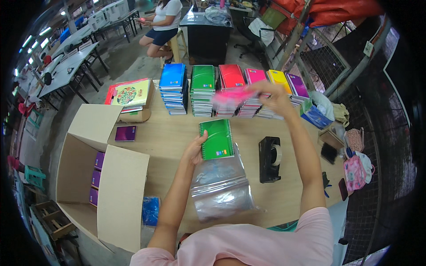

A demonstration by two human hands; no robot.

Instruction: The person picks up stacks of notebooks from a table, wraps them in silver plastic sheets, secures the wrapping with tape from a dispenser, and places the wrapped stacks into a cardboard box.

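Note:
My left hand (pixel 194 150) is closed on the left edge of a green spiral notebook (pixel 216 139), held above transparent plastic bags (pixel 222 190) on the table. Farther off, my right hand (pixel 273 97) grips a pink notebook (pixel 233 95), smeared by motion, in front of the red and pink stacks. Spiral notebooks stand along the back in piles by colour: a blue stack (pixel 173 77), a green stack (pixel 203 79), a red stack (pixel 231 75), a pink stack (pixel 256 75), a yellow stack (pixel 279 80) and a purple stack (pixel 297 85).
A black tape dispenser (pixel 266 159) stands right of the bags. At left, an open cardboard box (pixel 122 195) holds purple packs; a purple notebook (pixel 126 133) lies behind it. A blue packet (pixel 151 211) is beside the box. A seated person (pixel 163 22) is beyond the table.

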